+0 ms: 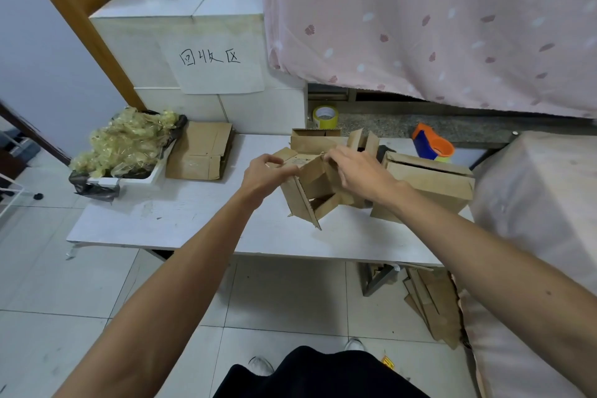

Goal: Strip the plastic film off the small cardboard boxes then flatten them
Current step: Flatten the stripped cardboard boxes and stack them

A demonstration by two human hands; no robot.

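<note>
- At the centre of the frame we see a small cardboard box [310, 194], open and skewed out of square. It is held over the white table [193, 220] with one corner pointing down at the tabletop. We cannot tell whether that corner touches the table.
- The left hand [268, 171] sits just left of the box. Its fingers are curled, and thumb and fingers pinch the box's upper left flap.
- The right hand [358, 171] sits just right of the box. Its fingers are bent over the top right edge and grip it, with the tips partly hidden behind the cardboard.
- We cannot tell whether any film clings to this box.
- Just above the hands, on the far side of the table, stand more open boxes [310, 139] with their flaps up.
- Right of centre a larger box [426, 184] lies on the table, behind the right wrist.
- At the left of the frame, on the table's left end, a white tray [151, 176] lined with a dark bag is heaped with crumpled yellowish plastic film [126, 142].
- Just right of the tray lies a stack of flattened cardboard [200, 152].
- Above centre a roll of yellow tape [325, 116] rests on a stone ledge. Further right is an orange and blue tape dispenser [431, 144].
- A handwritten paper sign [213, 64] hangs on white blocks at upper centre, and a pink curtain [420, 26] fills the upper right.
- At lower right, cardboard pieces [433, 307] lie on the tiled floor beneath the table's edge.
</note>
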